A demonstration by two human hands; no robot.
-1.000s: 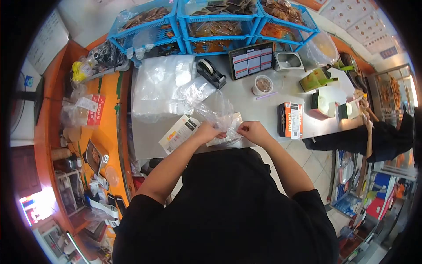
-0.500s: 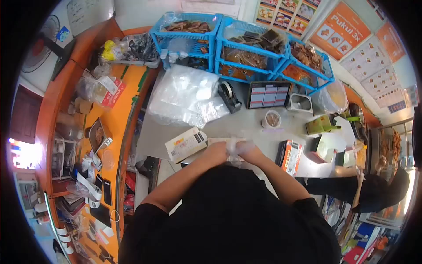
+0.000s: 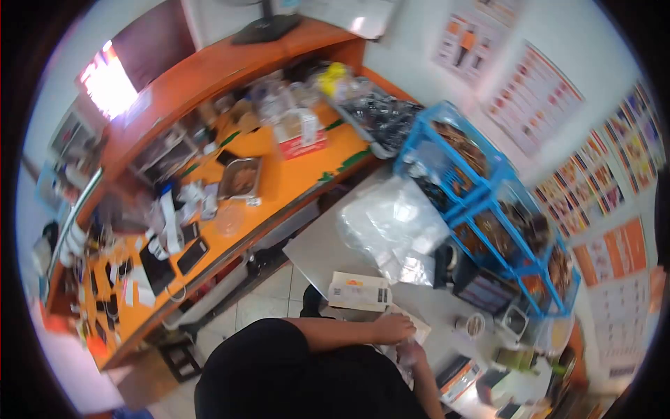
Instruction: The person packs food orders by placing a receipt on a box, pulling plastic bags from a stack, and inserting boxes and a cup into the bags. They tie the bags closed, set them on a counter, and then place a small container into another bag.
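Observation:
My left hand (image 3: 393, 327) is closed at the near edge of the steel table, its fingers curled on clear plastic. My right hand (image 3: 413, 354) sits just below it, blurred, with fingers closed on the same clear plastic bag (image 3: 395, 355). Part of a pale box (image 3: 417, 322) shows beside the hands; my left hand hides some of it. A white carton with a printed label (image 3: 359, 290) lies on the table by my left forearm. A stack of clear plastic bags (image 3: 395, 227) rests farther back.
Blue baskets (image 3: 499, 230) of packed goods line the wall side. A tablet (image 3: 486, 290), a tape dispenser (image 3: 445, 265), a lidded cup (image 3: 471, 325) and an orange-and-white box (image 3: 460, 380) stand on the table. Left is an orange counter (image 3: 279, 183) with a metal tray (image 3: 241, 178) and phones.
The view has swung left, bringing more of the orange counter and floor into sight. My hands stay close together at the plastic. The co-worker at the right has left the view.

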